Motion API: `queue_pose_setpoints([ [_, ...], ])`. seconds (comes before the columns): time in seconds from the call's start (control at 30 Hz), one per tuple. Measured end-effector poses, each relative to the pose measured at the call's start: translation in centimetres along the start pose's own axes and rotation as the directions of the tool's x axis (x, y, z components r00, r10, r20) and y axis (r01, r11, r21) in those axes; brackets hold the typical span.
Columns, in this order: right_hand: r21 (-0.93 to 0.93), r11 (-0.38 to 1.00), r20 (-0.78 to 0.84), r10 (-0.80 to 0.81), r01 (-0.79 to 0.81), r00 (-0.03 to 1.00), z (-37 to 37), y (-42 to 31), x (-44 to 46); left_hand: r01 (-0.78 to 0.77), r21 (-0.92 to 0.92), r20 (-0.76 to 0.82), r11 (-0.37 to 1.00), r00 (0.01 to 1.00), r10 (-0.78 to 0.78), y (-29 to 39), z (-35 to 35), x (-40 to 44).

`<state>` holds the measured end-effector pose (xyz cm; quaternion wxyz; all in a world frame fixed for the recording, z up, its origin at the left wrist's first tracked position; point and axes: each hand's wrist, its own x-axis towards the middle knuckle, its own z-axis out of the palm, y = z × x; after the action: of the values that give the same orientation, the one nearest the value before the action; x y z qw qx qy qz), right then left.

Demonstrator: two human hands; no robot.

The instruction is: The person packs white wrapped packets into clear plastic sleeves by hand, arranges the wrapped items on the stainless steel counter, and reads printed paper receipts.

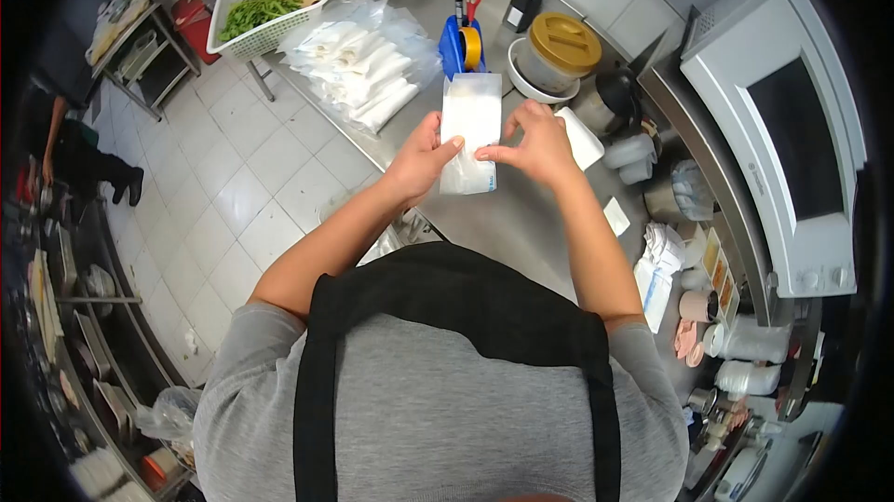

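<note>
White packet (470, 120) in both hands, tape dispenser (456, 47) just beyond

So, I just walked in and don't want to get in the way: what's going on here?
A person stands at a metal counter, both hands on a flat white packet. The left hand grips one side with its thumb on top, and the right hand has its thumb at the other edge. Beside them lies a pile of white packets on clear plastic, near a basket of greens.
</note>
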<state>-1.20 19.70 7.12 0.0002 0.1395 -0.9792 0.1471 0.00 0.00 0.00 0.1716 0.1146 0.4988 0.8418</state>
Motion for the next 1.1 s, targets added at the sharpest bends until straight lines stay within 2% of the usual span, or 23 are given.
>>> queue_pose_setpoints([
  [0.07,0.077,0.997,-0.001,0.028,-0.028,1.0,0.5,1.2,-0.3,-0.022,-0.02,0.011,1.0,1.0,0.023,-0.6,0.1,0.0],
  [0.17,0.396,0.909,-0.322,0.009,0.126,0.947,1.9,4.4,-1.3,-0.018,-0.021,-0.102,1.0,0.995,0.016,-2.1,0.6,1.2],
  [0.2,0.387,0.893,-0.492,-0.013,0.232,0.871,1.4,3.9,-2.0,-0.017,-0.046,-0.144,0.999,0.99,0.01,-2.2,0.8,1.4],
  [0.27,0.412,0.89,-0.537,0.064,0.195,0.841,2.1,3.5,-3.6,-0.016,-0.096,-0.228,0.995,0.974,-0.006,-2.3,1.2,1.7],
  [0.33,0.461,0.861,-0.59,0.119,0.213,0.798,3.2,1.8,-5.0,-0.018,-0.1,-0.201,0.995,0.979,-0.003,-2.9,1.5,2.0],
  [0.47,0.556,0.83,-0.515,0.297,0.05,0.804,6.3,0.8,-4.7,0.002,-0.107,-0.12,0.994,0.993,-0.014,-2.9,2.3,2.1],
  [0.57,0.631,0.775,-0.461,0.347,0.027,0.816,7.4,1.7,-4.1,0.004,-0.097,-0.081,0.995,0.997,-0.012,-2.8,2.7,2.1],
  [0.67,0.918,0.395,-0.213,0.406,0.039,0.889,8.4,2.7,-3.5,-0.008,-0.128,-0.034,0.992,0.999,0.004,-2.6,2.5,2.1],
  [0.77,0.986,0.16,-0.091,0.362,0.034,0.928,7.8,2.8,-3.6,0.003,-0.147,-0.009,0.989,1.0,-0.004,-2.9,1.7,2.2],
  [0.83,0.993,0.116,-0.071,0.342,0.033,0.937,7.2,2.4,-3.9,0.003,-0.134,0.018,0.991,1.0,-0.001,-3.1,1.3,2.3],
  [0.87,0.995,0.098,-0.066,0.328,0.036,0.942,7.0,2.3,-4.0,-0.002,-0.128,0.034,0.992,0.999,0.007,-3.2,1.3,2.5],
  [1.0,0.984,0.178,-0.031,0.305,-0.025,0.952,6.6,1.9,-4.2,-0.032,-0.144,0.04,0.989,0.999,0.038,-3.0,1.6,2.4],
  [1.1,0.923,0.383,-0.149,0.312,0.019,0.938,6.8,1.7,-4.3,-0.066,-0.114,0.032,0.991,0.997,0.07,-3.7,1.5,2.6],
])
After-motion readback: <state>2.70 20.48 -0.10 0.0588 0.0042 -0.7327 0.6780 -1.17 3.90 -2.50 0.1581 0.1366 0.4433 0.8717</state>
